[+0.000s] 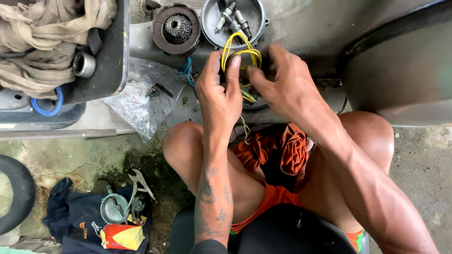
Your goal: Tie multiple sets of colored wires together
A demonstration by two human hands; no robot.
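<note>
Both hands meet over a loop of yellow wires point(241, 51). The left hand point(220, 91) pinches the wires with its fingers. The right hand point(278, 80) curls around a small part, maybe gripping it. A metal bowl point(212, 23) with spark plugs point(233, 19) sits just behind.

Soft, even daylight fell from overhead, bright enough and free of hard shadows, with only gentle shade pooling under the knees and along the concrete floor point(56, 155). A mild sheen sat on the crumpled plastic bag point(136, 99) and the metal bowl point(233, 16). Focus was crisp at centre, while the edges bowed slightly and softened at the corners.
</note>
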